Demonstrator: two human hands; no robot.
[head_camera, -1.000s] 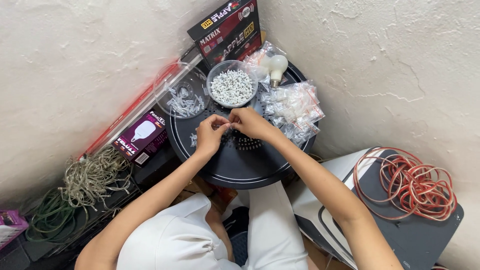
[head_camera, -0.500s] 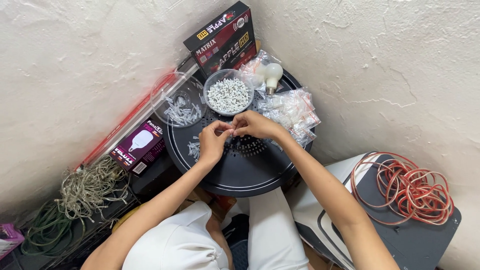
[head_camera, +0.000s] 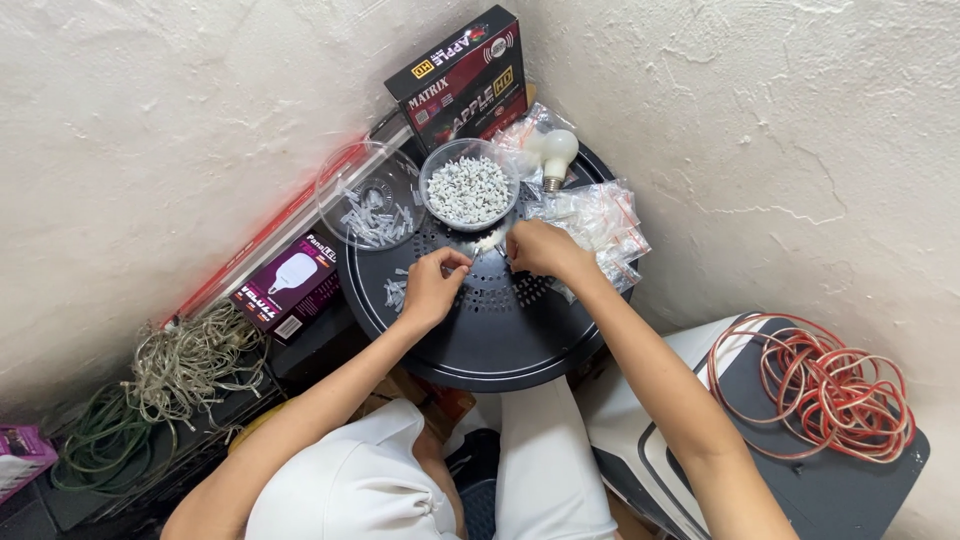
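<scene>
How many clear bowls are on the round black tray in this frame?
2. The clear bowl of white pieces sits at the tray's far edge, beyond both hands. The clear bowl of small clear bags is beside it, overhanging the tray's far left rim. None appear hidden.

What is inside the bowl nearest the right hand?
The clear bowl is filled with small white plastic pieces, heaped to near its rim. Its bottom is hidden beneath them. The right hand is just outside it.

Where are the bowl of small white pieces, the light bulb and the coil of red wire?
Bowl of small white pieces (head_camera: 468, 189), head view, on the heap of pieces.
Light bulb (head_camera: 559, 148), head view, on its white globe.
Coil of red wire (head_camera: 822, 392), head view, on the bundled strands.
</scene>
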